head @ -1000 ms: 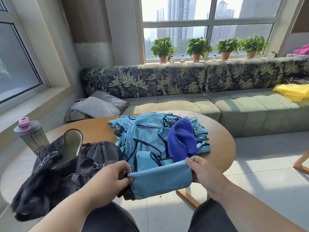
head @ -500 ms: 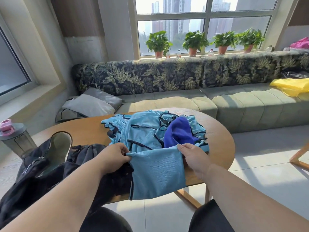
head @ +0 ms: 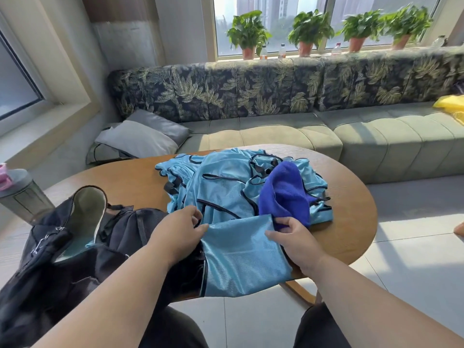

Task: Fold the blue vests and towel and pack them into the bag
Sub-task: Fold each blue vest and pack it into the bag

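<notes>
A sunlit room holds an oval wooden table (head: 120,179) in front of a leaf-patterned sofa (head: 276,96). At the table's near edge a light blue vest (head: 241,257) hangs partly over the rim, its upper corners pinched by the left hand (head: 178,232) and the right hand (head: 293,237). Just behind it lies a heap of blue vests (head: 221,182) with a dark blue towel (head: 283,194) on top. The open black bag (head: 75,247) sits to the left, touching the vest, with a shaker bottle (head: 20,194) beyond.

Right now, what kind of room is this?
Likely a living room or lounge: a long sofa with leaf-print back, potted plants on the windowsill, and a round wooden table.
</notes>
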Action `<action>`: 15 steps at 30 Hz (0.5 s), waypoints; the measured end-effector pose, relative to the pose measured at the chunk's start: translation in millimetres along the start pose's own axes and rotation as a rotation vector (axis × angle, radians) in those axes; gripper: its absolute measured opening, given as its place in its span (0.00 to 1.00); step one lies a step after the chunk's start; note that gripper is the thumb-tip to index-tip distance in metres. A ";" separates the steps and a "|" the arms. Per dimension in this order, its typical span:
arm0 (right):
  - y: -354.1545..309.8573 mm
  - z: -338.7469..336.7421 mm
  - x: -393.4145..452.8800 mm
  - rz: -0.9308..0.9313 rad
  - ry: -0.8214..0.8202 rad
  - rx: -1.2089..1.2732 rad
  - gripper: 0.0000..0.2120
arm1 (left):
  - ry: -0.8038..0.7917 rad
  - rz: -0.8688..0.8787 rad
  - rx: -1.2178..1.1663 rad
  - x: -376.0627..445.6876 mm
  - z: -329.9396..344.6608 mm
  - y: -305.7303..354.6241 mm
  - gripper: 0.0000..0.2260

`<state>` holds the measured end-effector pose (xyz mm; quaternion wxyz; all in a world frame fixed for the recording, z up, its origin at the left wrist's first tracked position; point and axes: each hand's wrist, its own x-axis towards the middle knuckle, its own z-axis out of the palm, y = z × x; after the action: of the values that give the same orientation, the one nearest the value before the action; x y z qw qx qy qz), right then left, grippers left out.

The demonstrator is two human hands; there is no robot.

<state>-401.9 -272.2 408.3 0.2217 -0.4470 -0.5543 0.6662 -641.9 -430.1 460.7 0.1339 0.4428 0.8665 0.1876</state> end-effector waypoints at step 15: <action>13.6 -1.4 -31.1 0.081 0.008 -0.852 0.24 | 0.051 0.322 0.571 -60.9 91.7 -11.5 0.17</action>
<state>-382.4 -300.0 406.5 -0.0070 -0.5227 -0.7611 0.3839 -578.8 -467.2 377.6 -0.0490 0.5889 0.8060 -0.0332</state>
